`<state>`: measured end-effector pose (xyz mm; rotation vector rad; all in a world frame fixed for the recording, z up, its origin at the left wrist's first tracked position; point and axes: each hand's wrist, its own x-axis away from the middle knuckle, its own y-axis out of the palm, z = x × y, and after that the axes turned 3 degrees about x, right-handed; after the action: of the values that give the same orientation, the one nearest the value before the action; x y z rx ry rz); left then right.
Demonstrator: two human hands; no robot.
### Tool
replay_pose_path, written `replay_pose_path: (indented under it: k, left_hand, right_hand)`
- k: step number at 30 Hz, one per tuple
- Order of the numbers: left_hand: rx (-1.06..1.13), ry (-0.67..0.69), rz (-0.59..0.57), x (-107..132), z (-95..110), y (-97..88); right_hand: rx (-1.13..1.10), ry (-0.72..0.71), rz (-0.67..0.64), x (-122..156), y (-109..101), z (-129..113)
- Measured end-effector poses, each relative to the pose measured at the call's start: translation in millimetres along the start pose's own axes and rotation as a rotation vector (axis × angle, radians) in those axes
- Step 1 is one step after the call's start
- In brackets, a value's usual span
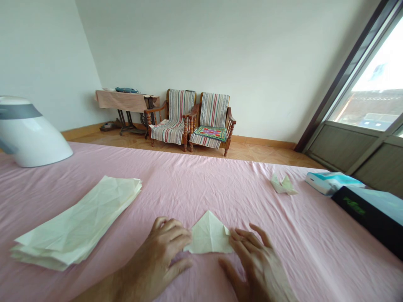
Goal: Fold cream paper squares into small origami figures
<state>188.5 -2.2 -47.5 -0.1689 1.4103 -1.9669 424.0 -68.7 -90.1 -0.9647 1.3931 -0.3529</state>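
Observation:
A pale cream folded paper (210,235) lies on the pink tablecloth in front of me, with a point at the top and creases down its middle. My left hand (165,249) rests at its left edge, fingertips touching the paper and thumb apart. At the opposite edge, my right hand (253,258) has its fingers spread, some of them touching the right corner. Neither hand grips the paper; both are open. Off to the left is a stack of creased cream paper sheets (82,220). A small folded paper piece (283,184) stands further back on the right.
A white kettle (40,138) stands at the table's left. On the right are a black box (362,209) and a blue-and-white pack (330,181). Beyond the pink tablecloth (189,176) are two wooden chairs (210,121) and a cloth-covered sewing table (122,100).

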Motion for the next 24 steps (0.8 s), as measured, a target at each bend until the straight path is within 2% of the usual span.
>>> replay_pose_path:
  k: [4, 8, 13, 18, 24]
  left_hand:
    - [0.015, -0.061, 0.050, -3, 1, 3.2]
    - [0.011, -0.012, 0.036, -7, 4, 3.0]
    - [-0.034, 0.033, 0.063, -6, 4, 5.0]
    - [0.014, 0.001, 0.115, -6, -1, 11.3]
    - [0.194, -0.127, 0.142, -10, -9, 13.9]
  right_hand:
    - [-0.102, 0.090, -0.048, -1, 1, 1]
    - [-0.130, 0.044, -0.161, -5, -3, 3]
    - [-0.168, 0.043, -0.172, -7, -3, 3]
    - [-0.192, 0.157, -0.155, -4, 7, 5]
    - [-0.349, 0.294, -0.175, -8, 10, 12]
